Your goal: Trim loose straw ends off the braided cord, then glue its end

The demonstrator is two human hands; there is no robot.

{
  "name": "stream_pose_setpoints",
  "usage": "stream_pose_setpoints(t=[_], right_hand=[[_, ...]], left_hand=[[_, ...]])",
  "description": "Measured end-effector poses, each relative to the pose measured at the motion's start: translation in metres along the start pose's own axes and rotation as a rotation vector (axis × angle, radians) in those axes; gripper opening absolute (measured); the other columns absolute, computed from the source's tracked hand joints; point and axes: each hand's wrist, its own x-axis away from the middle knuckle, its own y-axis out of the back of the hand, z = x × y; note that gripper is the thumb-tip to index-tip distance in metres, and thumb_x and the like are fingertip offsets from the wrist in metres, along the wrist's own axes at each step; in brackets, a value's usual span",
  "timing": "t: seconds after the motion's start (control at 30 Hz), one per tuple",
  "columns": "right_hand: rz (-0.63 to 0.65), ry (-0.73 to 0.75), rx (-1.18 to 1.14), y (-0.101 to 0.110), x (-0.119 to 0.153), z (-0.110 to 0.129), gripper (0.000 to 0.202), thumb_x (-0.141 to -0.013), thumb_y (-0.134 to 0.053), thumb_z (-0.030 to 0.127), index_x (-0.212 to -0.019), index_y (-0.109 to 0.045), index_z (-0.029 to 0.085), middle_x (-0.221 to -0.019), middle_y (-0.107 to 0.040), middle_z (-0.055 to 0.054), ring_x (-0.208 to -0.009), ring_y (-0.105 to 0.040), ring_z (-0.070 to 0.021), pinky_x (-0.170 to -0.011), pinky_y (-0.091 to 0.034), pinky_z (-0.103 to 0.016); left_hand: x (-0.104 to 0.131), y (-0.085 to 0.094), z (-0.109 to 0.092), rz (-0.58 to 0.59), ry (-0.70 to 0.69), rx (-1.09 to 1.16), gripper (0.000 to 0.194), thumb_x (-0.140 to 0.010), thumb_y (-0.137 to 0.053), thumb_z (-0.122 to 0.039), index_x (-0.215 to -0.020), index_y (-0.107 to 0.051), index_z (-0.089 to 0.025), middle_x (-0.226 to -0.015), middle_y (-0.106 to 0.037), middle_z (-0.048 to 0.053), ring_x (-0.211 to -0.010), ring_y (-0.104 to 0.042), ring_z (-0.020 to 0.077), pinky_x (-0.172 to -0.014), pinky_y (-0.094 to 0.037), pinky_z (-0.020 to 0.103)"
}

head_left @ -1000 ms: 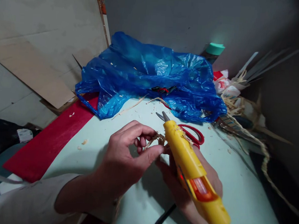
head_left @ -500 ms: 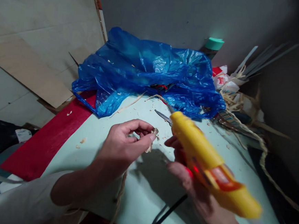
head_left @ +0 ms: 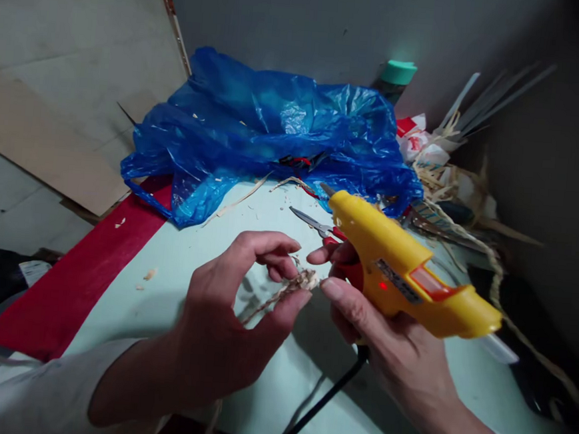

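Note:
My left hand [head_left: 233, 299] holds the knobbly, coiled end of a braided straw cord [head_left: 305, 280] against its thumb, index finger raised a little. A thin length of the cord runs back across the palm. My right hand [head_left: 390, 335] is wrapped around a yellow hot glue gun [head_left: 378, 237], whose red light glows and whose nozzle points up and away to the left. The right thumb tip is close to the cord's end; whether it touches I cannot tell. Beyond the hands lie red-handled scissors [head_left: 314, 222], partly hidden by the gun.
A crumpled blue plastic bag [head_left: 272, 119] covers the back of the pale green table [head_left: 162, 300]. A red strip [head_left: 84, 274] lies along the left edge. Straw bundles and a long braided rope [head_left: 468, 238] are at right. The gun's black cable [head_left: 325, 397] trails toward me.
The glue gun has levelled out and come into sharper view, its nozzle still raised. My left hand has turned and loosened its pinch, showing the coiled cord end. The camera view has shifted slightly.

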Motion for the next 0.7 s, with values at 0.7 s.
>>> stream_pose_setpoints(t=[0.7], right_hand=[[0.033, -0.069, -0.104, -0.0049, 0.0003, -0.0034, 0.009, -0.086, -0.071, 0.031, -0.093, -0.066, 0.031, -0.084, -0.068, 0.001, -0.053, -0.054, -0.0101, -0.035, -0.037, -0.022]], left_hand=[[0.0028, -0.0046, 0.0038, 0.032, -0.045, -0.059, 0.025, -0.084, -0.071, -0.022, -0.101, -0.053, -0.025, -0.092, -0.066, 0.0, -0.079, -0.064, 0.014, -0.079, -0.055, 0.031]])
